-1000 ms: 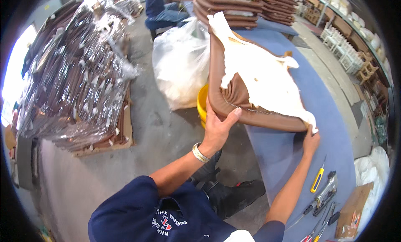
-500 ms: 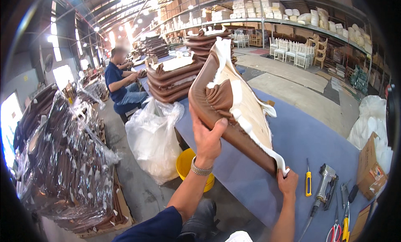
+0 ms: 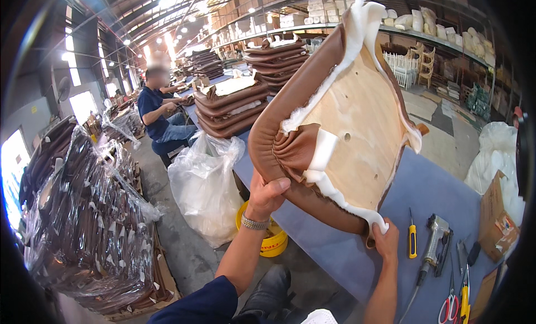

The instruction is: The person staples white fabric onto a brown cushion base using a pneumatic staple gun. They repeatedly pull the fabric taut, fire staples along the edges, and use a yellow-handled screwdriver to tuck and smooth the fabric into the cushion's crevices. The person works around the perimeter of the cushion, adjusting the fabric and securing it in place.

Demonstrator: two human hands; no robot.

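A seat pad (image 3: 357, 123) stands tilted up over the blue-grey table, its bare plywood underside turned toward me. Brown leather wraps its rim, with white padding sticking out along the edges and a gathered fold of leather at the left corner. My left hand (image 3: 267, 194) grips the left lower edge, thumb on the leather and fingers behind it. At the near right corner, my right hand (image 3: 385, 240) pinches the leather and white padding. To the right of that hand lie a yellow-handled screwdriver (image 3: 412, 240) and a staple gun (image 3: 435, 246).
Red-handled scissors (image 3: 448, 307), pliers (image 3: 463, 279) and a cardboard box (image 3: 498, 218) occupy the table's right end. Stacked brown seats (image 3: 231, 106) stand farther back. Left are a white plastic bag (image 3: 206, 184), a yellow bucket (image 3: 273, 246), wrapped leather pieces (image 3: 89, 229) and a seated co-worker (image 3: 159, 114).
The seat pad has been tipped up and turned, so more of its plywood underside faces me. Its far corner has risen to the right. Both hands keep hold of it.
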